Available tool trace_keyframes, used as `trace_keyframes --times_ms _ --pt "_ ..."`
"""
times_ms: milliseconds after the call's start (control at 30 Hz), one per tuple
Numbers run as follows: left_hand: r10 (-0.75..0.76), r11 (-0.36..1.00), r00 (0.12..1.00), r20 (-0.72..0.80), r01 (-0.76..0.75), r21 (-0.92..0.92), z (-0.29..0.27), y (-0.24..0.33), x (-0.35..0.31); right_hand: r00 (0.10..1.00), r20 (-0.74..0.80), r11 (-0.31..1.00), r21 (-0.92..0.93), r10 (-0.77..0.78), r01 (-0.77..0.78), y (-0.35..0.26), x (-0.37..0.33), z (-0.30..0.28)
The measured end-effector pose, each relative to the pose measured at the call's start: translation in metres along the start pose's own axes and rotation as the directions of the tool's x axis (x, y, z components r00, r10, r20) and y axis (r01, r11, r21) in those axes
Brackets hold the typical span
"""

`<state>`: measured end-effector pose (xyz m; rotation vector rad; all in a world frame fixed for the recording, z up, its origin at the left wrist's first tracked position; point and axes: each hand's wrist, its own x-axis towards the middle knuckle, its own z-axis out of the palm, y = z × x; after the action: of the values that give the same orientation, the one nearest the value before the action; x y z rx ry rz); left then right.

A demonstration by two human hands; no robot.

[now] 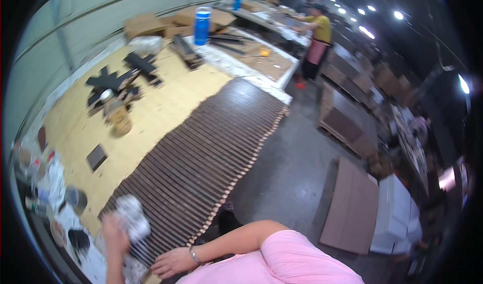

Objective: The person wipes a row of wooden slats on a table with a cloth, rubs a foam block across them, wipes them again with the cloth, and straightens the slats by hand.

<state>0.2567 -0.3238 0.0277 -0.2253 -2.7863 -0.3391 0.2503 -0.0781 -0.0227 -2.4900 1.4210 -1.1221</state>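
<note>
A long row of dark brown wooden slats (pixel 201 148) lies side by side on the table, their pale cut ends along the right edge. My left hand (pixel 116 234) is closed on a crumpled white cloth (pixel 133 219), which rests against the slats at the near left; both look slightly blurred. My right hand (pixel 172 262) lies flat with fingers stretched at the near end of the row, holding nothing. A metal bracelet (pixel 194 255) circles that wrist.
On the pale yellow tabletop (pixel 166 105) stand a bottle of amber liquid (pixel 118 117), dark offcuts (pixel 113 80) and a dark square piece (pixel 97 157). Jars (pixel 75 198) line the left edge. Beyond is a blue container (pixel 202 27). Stacked boards (pixel 347 118) and a person (pixel 317 42) are further right.
</note>
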Motion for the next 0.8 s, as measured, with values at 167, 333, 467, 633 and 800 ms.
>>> trace_keyframes --times_ms 167,333,467,633,800 --pt "0.123 0.992 0.987 0.104 -0.119 -0.038 0.020 -0.005 0.022 0.998 -0.053 0.981 -0.192 -0.032 0.021 0.009 -0.012 0.019" --pt "-0.232 0.969 0.948 -0.218 0.244 0.030 0.014 -0.090 0.060 0.996 -0.057 0.977 -0.207 -0.063 0.050 0.012 -0.006 0.016" --pt "-0.318 0.789 0.937 0.145 0.347 -0.507 0.036 0.035 0.033 0.995 -0.080 0.981 -0.188 -0.066 0.050 0.010 -0.008 0.008" --pt "0.105 0.984 0.993 -0.059 -0.112 -0.140 0.047 -0.016 0.048 0.995 -0.074 0.981 -0.188 -0.069 0.054 0.008 -0.007 0.008" --pt "-0.095 0.995 0.975 -0.199 0.091 -0.028 0.042 -0.063 0.083 0.994 -0.091 0.974 -0.226 -0.055 0.034 0.015 -0.014 0.020"
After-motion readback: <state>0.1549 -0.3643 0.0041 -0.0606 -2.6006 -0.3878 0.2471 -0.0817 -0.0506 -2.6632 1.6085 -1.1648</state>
